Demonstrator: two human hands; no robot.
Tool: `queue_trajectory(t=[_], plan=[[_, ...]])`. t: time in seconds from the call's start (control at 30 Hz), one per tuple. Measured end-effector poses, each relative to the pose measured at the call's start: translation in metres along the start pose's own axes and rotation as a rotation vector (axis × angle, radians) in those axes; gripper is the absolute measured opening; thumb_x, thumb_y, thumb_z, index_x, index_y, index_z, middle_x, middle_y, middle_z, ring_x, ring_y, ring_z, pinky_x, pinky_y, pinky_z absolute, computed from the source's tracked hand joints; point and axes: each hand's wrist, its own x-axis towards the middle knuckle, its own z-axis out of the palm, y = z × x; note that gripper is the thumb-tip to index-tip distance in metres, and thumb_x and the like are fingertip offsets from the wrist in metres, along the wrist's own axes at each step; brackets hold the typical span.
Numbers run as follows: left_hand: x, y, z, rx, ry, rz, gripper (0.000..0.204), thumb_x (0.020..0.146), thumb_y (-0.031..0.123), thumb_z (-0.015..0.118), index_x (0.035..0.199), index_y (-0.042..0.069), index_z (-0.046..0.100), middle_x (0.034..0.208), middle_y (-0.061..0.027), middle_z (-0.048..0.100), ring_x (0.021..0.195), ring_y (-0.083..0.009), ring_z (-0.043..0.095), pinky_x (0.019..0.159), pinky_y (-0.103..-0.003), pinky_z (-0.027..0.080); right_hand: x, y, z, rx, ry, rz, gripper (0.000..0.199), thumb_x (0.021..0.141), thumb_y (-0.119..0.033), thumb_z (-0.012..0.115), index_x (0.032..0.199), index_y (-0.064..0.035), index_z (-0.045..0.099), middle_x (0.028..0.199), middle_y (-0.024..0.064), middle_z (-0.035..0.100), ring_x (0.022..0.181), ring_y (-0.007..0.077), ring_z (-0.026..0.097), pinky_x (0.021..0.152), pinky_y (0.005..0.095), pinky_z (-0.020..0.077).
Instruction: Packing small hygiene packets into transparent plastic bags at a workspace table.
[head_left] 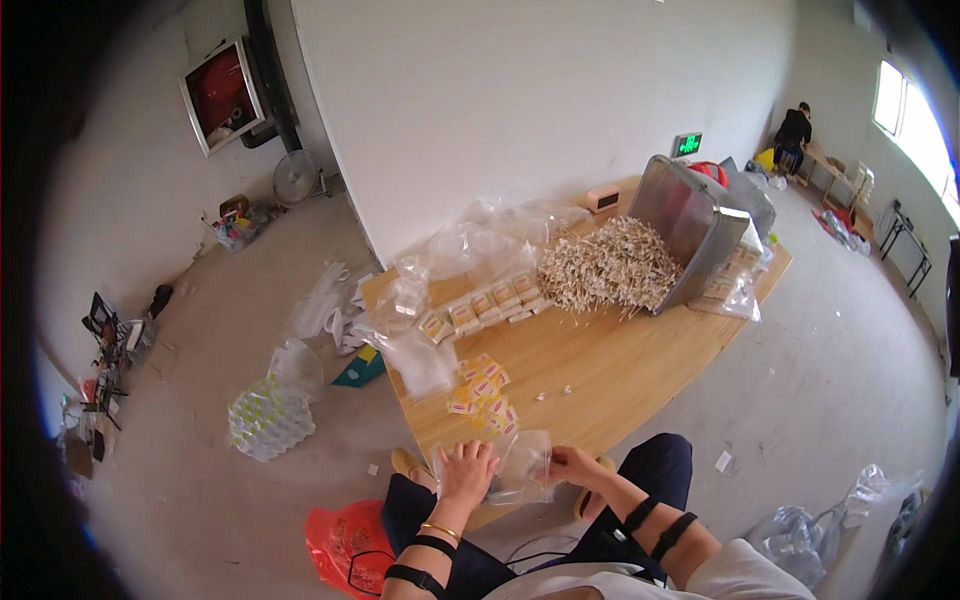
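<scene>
A clear plastic bag (522,462) lies at the near edge of the wooden table (590,375). My left hand (466,472) rests flat on the bag's left part, its fingers stretched out. At the other side, my right hand (574,467) pinches the bag's right edge between thumb and fingers. Just beyond my left hand are scattered several yellow-and-white printed cards (484,385). Two or three tiny pale pieces (553,393) lie on the wood farther right. What the bag holds, if anything, is hard to make out.
A large heap of thin pale sticks (610,265) spills from a tipped grey bin (690,225). Small boxed packs (480,308) stand in a row beside clear plastic wrapping (480,240). On the floor sit a red bag (345,540) and a bubbled clear bag (270,415). Another person (794,130) sits far off.
</scene>
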Motion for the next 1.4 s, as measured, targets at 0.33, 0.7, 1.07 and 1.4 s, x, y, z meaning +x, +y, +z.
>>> queue_trajectory(t=[0.33,0.7,1.07,1.4], plan=[[-0.003,-0.008,-0.001,-0.041,0.019,0.021,0.043,0.094,0.048,0.047,0.125,0.019,0.057,0.114,-0.0008,0.059,0.107,-0.0225,0.054,0.099,-0.060,0.029,0.047,-0.019,0.065,-0.099,-0.377,-0.259,0.037,0.085,-0.029,0.069,0.115,-0.0081,0.063,0.108,0.0031,0.065,0.098,0.0156,0.057,0.086,0.0300,0.0452],[-0.003,-0.008,-0.021,-0.079,0.092,0.139,0.048,0.089,0.049,0.052,0.122,0.014,0.057,0.116,-0.0042,0.058,0.108,-0.0232,0.053,0.100,-0.054,0.028,0.049,-0.022,0.083,-0.209,-0.464,-0.296,0.038,0.083,-0.027,0.069,0.117,-0.0124,0.063,0.111,0.0082,0.063,0.105,0.0225,0.056,0.094,0.0350,0.0429],[-0.070,0.053,-0.033,-0.279,-0.192,-0.164,0.023,0.081,0.027,0.063,0.077,0.004,0.060,0.069,-0.0187,0.064,0.063,-0.0370,0.065,0.059,-0.049,0.051,0.055,-0.049,0.085,-0.375,-0.334,-0.984,0.043,0.082,-0.030,0.068,0.122,-0.0136,0.061,0.114,0.0113,0.065,0.106,0.0277,0.060,0.095,0.0388,0.0440],[-0.066,0.064,-0.030,-0.655,-0.220,0.128,0.022,0.087,0.026,0.061,0.083,0.004,0.063,0.074,-0.0176,0.065,0.069,-0.0357,0.065,0.058,-0.043,0.051,0.076,0.027,0.122,0.418,-0.433,0.091,0.027,0.091,-0.020,0.064,0.111,-0.0028,0.062,0.096,0.0068,0.065,0.090,0.0144,0.060,0.085,0.0303,0.0489]])
